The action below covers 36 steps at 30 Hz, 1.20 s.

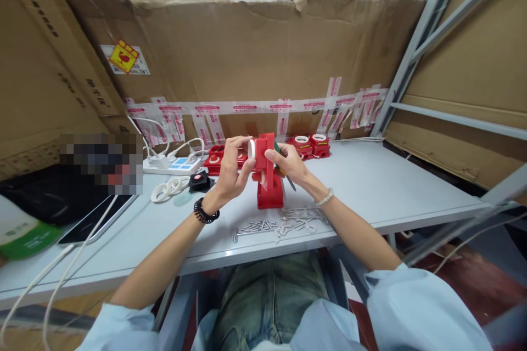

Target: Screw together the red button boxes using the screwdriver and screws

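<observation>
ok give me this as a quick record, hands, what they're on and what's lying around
left hand: thumb and fingers at white ring
right hand: holding red part, plus a partly hidden tool
white ring: on red part's left side
near table edge: screws
left on table: loose rings, black part, power strip
further back: other red parts

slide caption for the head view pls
Left hand at a white ring, right hand on a red part, screws nearby

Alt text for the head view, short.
Left hand holds a white ring at a red part gripped by the right hand, at a table. Screws lie nearer the person; more red parts sit farther back.
</observation>
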Motion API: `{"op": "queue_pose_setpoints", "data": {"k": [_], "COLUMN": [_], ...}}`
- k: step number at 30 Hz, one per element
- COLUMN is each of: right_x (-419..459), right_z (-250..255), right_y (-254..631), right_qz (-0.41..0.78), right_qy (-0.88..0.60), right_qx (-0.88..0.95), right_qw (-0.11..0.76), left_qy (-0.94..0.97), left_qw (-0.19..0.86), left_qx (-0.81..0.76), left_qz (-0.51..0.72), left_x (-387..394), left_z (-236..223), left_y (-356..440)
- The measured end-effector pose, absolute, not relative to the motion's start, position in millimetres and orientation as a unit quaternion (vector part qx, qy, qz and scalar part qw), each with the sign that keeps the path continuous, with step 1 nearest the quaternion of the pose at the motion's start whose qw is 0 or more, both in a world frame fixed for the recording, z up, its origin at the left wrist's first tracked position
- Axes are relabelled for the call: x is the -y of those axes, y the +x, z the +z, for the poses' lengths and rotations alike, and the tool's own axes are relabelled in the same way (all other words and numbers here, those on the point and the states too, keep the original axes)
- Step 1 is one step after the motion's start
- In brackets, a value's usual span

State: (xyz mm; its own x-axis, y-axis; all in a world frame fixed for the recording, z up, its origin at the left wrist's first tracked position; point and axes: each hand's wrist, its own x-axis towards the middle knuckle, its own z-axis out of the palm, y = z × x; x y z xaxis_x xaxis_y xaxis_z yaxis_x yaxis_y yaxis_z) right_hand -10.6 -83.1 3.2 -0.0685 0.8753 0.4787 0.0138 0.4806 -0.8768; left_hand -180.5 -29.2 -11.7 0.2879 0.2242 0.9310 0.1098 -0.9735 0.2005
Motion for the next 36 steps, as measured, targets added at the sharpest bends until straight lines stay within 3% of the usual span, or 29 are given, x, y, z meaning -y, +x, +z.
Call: {"op": "queue_pose_setpoints", "data": {"k": [5, 8, 13, 20, 27, 36], "right_x": [83.0, 83.8, 83.6, 87.0, 84.6, 79.5], "right_z": [3.3, 4.0, 4.6, 7.9, 7.9, 5.9], "right_y": [-11.1, -9.3, -5.3, -5.7, -1.1, 3.9], "right_qz": [0.163, 0.048, 0.044, 0.095, 0.065, 0.112], "right_qy": [-0.371, -0.363, -0.391, -0.401, -0.406, -0.419], "right_qx": [0.694, 0.754, 0.756, 0.736, 0.727, 0.675], "right_qw": [0.595, 0.545, 0.523, 0.536, 0.55, 0.597], "left_qy": [0.769, 0.738, 0.71, 0.751, 0.755, 0.772], "left_qw": [0.216, 0.368, 0.536, 0.501, 0.499, 0.439], "left_qx": [-0.176, -0.225, -0.216, -0.221, -0.258, -0.209], "left_qz": [0.575, 0.518, 0.403, 0.369, 0.34, 0.409], "left_x": [26.6, 20.2, 13.1, 14.3, 19.0, 30.4], "left_z": [-10.8, -9.8, -6.6, 2.6, 4.3, 9.9], "left_y": [-176.7, -176.3, -177.1, -187.5, -188.9, -189.6]}}
